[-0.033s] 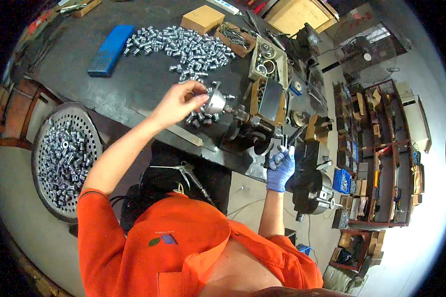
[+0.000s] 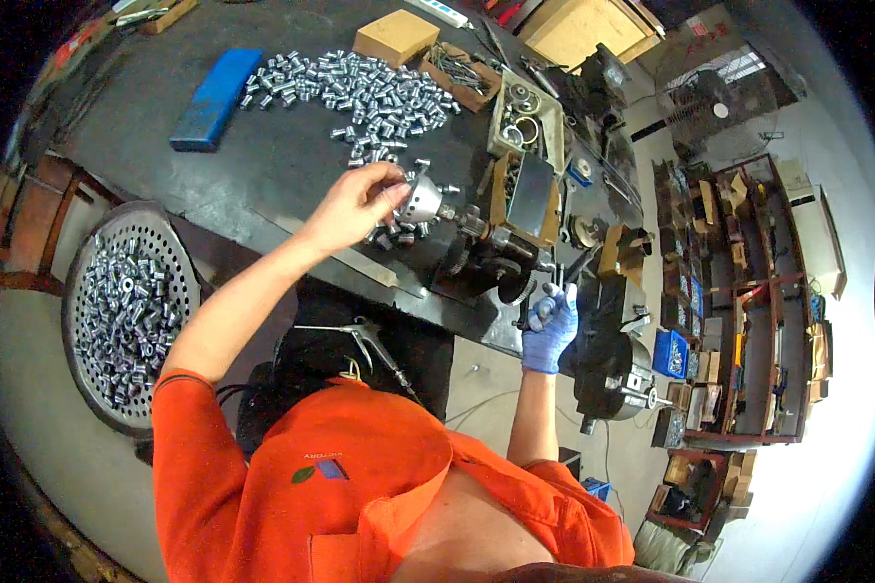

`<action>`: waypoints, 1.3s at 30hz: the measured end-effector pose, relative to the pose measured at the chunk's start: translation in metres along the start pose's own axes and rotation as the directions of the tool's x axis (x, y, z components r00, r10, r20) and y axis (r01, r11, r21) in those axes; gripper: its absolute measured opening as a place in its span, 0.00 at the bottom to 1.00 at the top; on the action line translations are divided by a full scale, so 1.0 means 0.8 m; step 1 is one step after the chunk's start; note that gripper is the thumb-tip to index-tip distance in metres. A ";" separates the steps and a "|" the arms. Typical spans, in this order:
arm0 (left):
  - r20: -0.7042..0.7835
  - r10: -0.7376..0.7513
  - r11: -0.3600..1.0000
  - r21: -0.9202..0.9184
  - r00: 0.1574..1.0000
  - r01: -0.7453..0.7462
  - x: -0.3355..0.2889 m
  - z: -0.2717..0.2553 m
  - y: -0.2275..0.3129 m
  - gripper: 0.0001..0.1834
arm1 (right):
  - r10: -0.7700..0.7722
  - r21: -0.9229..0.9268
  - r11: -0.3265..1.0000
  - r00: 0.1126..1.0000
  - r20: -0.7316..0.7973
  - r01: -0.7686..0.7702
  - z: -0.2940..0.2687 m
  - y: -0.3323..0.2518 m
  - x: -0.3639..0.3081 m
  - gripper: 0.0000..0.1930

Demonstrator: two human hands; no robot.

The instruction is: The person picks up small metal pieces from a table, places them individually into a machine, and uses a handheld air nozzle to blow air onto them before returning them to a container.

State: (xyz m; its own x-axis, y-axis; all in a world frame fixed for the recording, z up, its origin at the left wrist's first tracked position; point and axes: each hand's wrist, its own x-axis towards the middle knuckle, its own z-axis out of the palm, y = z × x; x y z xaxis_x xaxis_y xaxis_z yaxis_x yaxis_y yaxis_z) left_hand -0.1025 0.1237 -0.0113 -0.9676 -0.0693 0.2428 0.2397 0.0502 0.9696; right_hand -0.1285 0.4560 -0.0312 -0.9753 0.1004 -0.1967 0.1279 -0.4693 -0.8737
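My bare left hand (image 2: 360,204) is at the open face of a silver cone-shaped chuck (image 2: 423,200) on a small dark bench machine (image 2: 481,255). Its thumb and fingers are pinched together, and what they hold, if anything, is hidden at the chuck's edge. At the machine's other end, my right hand (image 2: 551,330), in a pale blue glove with bare fingertips, is wrapped round a dark handle (image 2: 560,282). Small shiny metal bushings (image 2: 360,92) lie in a heap beyond my left hand, with several more below the chuck.
A perforated round metal tray (image 2: 187,257) full of similar bushings stands at the left. A blue block (image 2: 216,102), a tan block (image 2: 397,37), a parts tray (image 2: 551,115) and a phone-like dark slab (image 2: 531,197) lie on the bench. An air gun (image 2: 360,335) hangs near the bench's front edge.
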 end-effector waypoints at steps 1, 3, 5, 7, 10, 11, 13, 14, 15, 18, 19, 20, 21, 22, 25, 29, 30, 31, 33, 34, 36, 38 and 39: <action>-0.039 -0.019 1.000 -0.009 0.999 0.019 -0.003 0.007 0.000 0.12 | 0.046 0.013 0.999 0.999 0.001 -0.046 -0.002 0.001 0.006 0.22; -0.102 0.020 0.995 0.097 0.995 -0.010 -0.003 0.013 -0.004 0.13 | 0.109 0.054 0.992 0.994 0.022 -0.110 -0.008 0.009 0.015 0.23; -0.131 0.142 0.941 0.325 0.981 -0.093 0.000 0.013 -0.008 0.14 | 0.055 0.045 0.998 0.991 -0.122 -0.049 -0.022 0.036 0.048 0.19; -0.133 0.125 0.932 0.355 0.983 -0.071 0.003 0.013 -0.004 0.17 | -0.024 0.086 0.996 0.992 -0.122 0.034 -0.001 0.046 0.062 0.14; -0.105 0.035 0.936 0.353 0.994 0.004 0.009 0.006 0.002 0.21 | 0.003 -0.062 0.998 0.999 -0.037 -0.005 0.003 0.041 0.122 0.13; -0.090 -0.006 0.938 0.345 0.996 0.036 0.011 0.004 0.003 0.23 | -0.016 -0.130 0.991 0.999 -0.040 0.011 0.010 0.032 0.138 0.13; -0.075 -0.098 0.962 0.247 0.992 0.113 0.008 0.003 0.018 0.23 | -0.116 -0.170 0.979 0.993 -0.030 0.109 0.038 0.002 0.148 0.13; -0.064 -0.144 0.968 0.197 0.988 0.154 0.007 0.002 0.024 0.24 | -0.080 -0.097 0.992 0.995 0.053 0.085 0.045 -0.017 0.138 0.13; -0.060 -0.159 0.971 0.169 0.985 0.167 0.007 0.000 0.022 0.24 | -0.154 -0.058 0.986 0.986 0.058 0.158 0.058 -0.032 0.123 0.13; -0.041 -0.204 0.974 0.093 0.978 0.207 0.009 -0.003 0.015 0.26 | -0.263 0.070 0.963 0.964 0.034 0.261 0.074 -0.064 0.072 0.14; -0.041 -0.193 0.978 0.069 0.980 0.196 0.009 -0.003 0.014 0.25 | -0.288 0.075 0.957 0.954 0.082 0.282 0.072 -0.070 0.050 0.16; -0.042 -0.182 0.982 0.047 0.982 0.184 0.008 -0.004 0.013 0.25 | -0.294 0.120 0.952 0.948 0.122 0.280 0.059 -0.069 0.035 0.18; -0.031 -0.198 0.980 0.016 0.980 0.199 0.009 -0.003 0.014 0.25 | -0.304 0.117 0.949 0.947 0.107 0.292 0.044 -0.066 0.021 0.19; -0.030 -0.216 0.976 -0.017 0.976 0.216 0.008 -0.004 0.015 0.25 | -0.308 0.112 0.948 0.946 0.101 0.297 0.033 -0.058 0.010 0.20; -0.022 -0.241 0.970 -0.031 0.970 0.240 0.007 -0.008 0.014 0.24 | -0.191 0.129 0.975 0.978 0.086 0.180 0.010 -0.023 -0.009 0.21; -0.046 -0.255 0.967 0.003 0.966 0.255 0.006 -0.019 0.018 0.23 | -0.023 0.024 0.999 0.995 -0.094 0.025 0.000 0.027 0.035 0.17; -0.067 -0.259 0.966 0.004 0.963 0.260 0.001 -0.026 0.020 0.23 | -0.067 -0.052 0.997 0.990 -0.120 0.061 0.002 0.034 0.067 0.16; -0.085 -0.262 0.965 0.005 0.961 0.263 -0.005 -0.037 0.021 0.23 | -0.114 -0.129 0.987 0.982 -0.150 0.095 0.003 0.040 0.100 0.15; -0.145 -0.248 0.966 0.042 0.958 0.257 -0.029 -0.071 0.019 0.22 | -0.179 -0.266 0.952 0.980 -0.091 0.150 0.016 0.029 0.133 0.13; -0.192 -0.229 0.963 0.098 0.954 0.251 -0.041 -0.090 0.021 0.23 | -0.219 -0.261 0.947 0.972 -0.090 0.189 0.005 0.021 0.169 0.16; -0.406 -0.212 0.921 0.222 0.889 0.321 -0.089 -0.137 0.020 0.23 | -0.244 -0.167 0.959 0.967 -0.077 0.229 0.062 -0.029 0.120 0.18; -0.503 -0.259 0.870 0.250 0.825 0.425 -0.149 -0.190 0.028 0.21 | -0.289 0.026 0.957 0.955 0.065 0.287 0.071 -0.055 0.088 0.18; -0.579 -0.196 0.864 0.280 0.791 0.419 -0.176 -0.204 0.035 0.21 | -0.355 0.039 0.934 0.935 0.004 0.355 0.072 -0.060 0.069 0.19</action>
State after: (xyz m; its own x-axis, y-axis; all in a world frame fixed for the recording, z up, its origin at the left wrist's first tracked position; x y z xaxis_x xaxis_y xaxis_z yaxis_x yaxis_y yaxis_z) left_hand 0.0534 -0.0274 -0.0128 -0.7665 -0.6419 0.0203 -0.2208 0.2931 0.9302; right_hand -0.1990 0.4337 0.0255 -0.9579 0.2568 0.1282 -0.2334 -0.4370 -0.8687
